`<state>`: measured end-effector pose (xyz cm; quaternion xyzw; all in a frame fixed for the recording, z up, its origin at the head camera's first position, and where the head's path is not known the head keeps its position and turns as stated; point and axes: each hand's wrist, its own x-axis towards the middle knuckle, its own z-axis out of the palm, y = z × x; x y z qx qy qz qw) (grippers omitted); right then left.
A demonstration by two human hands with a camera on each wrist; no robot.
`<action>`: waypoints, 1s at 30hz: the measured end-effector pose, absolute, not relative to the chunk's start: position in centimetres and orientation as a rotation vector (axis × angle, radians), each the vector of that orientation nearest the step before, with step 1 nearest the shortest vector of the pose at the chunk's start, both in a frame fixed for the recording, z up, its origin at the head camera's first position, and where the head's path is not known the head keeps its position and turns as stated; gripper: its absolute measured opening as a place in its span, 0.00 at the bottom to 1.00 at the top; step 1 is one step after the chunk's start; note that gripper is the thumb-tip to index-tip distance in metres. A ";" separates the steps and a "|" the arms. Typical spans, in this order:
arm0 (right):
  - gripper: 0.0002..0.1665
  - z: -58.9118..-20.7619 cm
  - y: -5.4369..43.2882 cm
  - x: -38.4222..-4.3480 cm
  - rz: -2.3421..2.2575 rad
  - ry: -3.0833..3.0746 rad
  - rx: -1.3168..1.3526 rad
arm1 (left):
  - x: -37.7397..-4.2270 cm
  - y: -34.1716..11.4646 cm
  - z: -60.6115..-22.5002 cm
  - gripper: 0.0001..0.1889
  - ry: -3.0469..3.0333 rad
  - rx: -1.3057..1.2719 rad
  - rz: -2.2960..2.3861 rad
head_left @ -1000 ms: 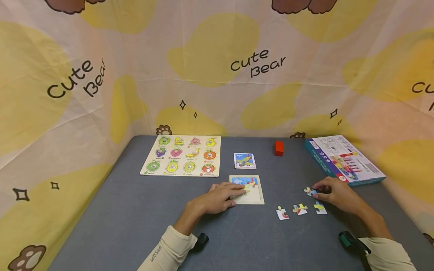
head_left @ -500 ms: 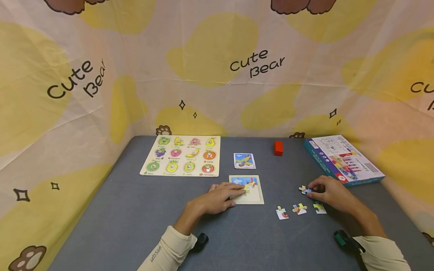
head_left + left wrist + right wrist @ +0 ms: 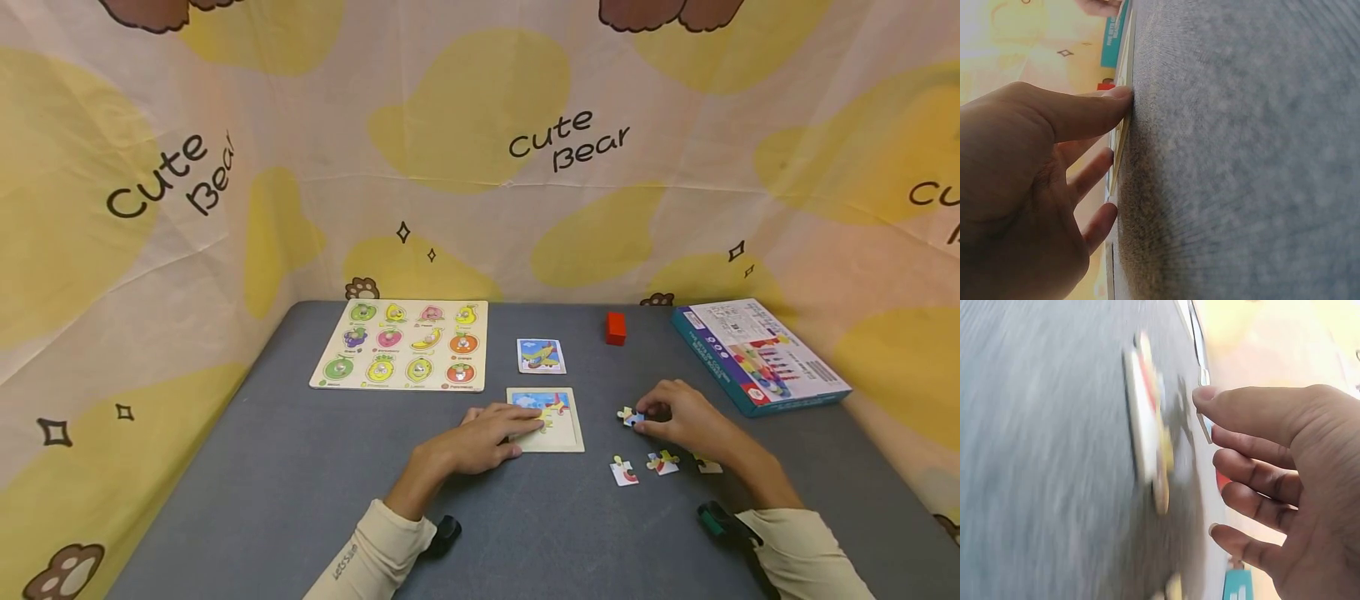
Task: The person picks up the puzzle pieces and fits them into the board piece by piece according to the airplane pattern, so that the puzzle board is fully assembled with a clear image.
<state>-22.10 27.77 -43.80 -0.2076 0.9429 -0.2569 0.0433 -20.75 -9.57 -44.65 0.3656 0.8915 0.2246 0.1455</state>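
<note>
My right hand (image 3: 693, 423) pinches a blue-and-yellow jigsaw piece (image 3: 628, 417) between thumb and fingers, right of a small wooden puzzle tray (image 3: 566, 440). In the right wrist view the piece shows edge-on beyond the thumb. The tray has a sky picture with a red plane part in its upper half. Across the tray's left side lies my left hand (image 3: 480, 439), fingers fairly straight; in the left wrist view its thumb (image 3: 1107, 109) touches the edge. Loose on the table are a left jigsaw piece (image 3: 623, 472), a middle one (image 3: 663, 463) and a partly hidden one (image 3: 707, 465).
Behind the tray lies a plane picture card (image 3: 541, 357). A fruit puzzle board (image 3: 397, 346) is at the back left. A red block (image 3: 616, 329) stands at the back, and a flat toy box (image 3: 765, 358) lies at the back right. Printed cloth walls border the grey table (image 3: 300, 467).
My right hand has carried the jigsaw piece leftward toward the tray, its arm now covering part of the rightmost loose piece. The left hand has stayed on the tray.
</note>
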 end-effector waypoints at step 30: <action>0.13 -44.2 18.5 -23.6 -0.735 2.841 -0.800 | -20.9 -9.5 -44.5 0.28 2.563 1.048 0.627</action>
